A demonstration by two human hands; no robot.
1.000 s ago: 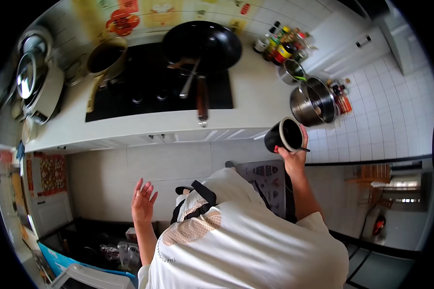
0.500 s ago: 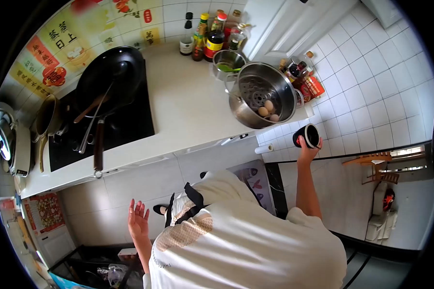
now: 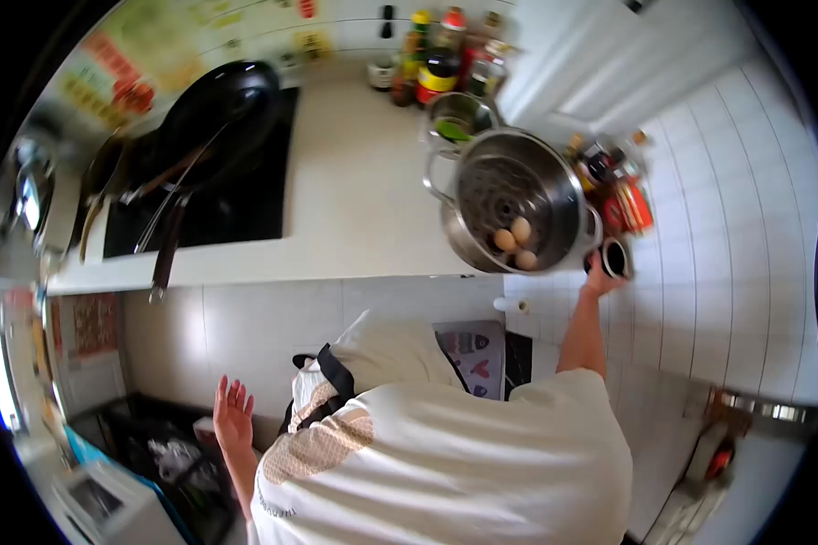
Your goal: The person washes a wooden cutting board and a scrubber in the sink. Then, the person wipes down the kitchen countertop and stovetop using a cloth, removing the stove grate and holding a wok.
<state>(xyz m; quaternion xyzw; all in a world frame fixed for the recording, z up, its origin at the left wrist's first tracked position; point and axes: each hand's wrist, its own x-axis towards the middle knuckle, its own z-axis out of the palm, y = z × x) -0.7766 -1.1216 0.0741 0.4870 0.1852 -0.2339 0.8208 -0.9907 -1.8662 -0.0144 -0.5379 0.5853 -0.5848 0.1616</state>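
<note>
My right hand [image 3: 602,275] is wrapped round a dark cup [image 3: 616,259] with a pale rim, close to the right handle of a large steel pot [image 3: 471,238]. Several brown eggs [image 3: 521,229] lie on a perforated insert inside that pot. Behind it stands a smaller metal pot [image 3: 482,111] with something green in it. Low on the left, my left hand [image 3: 234,417] hangs in the air above the floor, fingers apart, holding nothing.
A black wok [image 3: 223,118] sits on the black stove [image 3: 264,204] at the left of the white counter [image 3: 364,209]. Sauce bottles [image 3: 438,68] stand at the back. Jars and a red packet [image 3: 633,205] are right of the pot. A patterned mat [image 3: 473,359] lies on the floor.
The view has swung towards the right end of the counter. My right hand has carried the dark cup beside the large pot. My left hand remains open and low.
</note>
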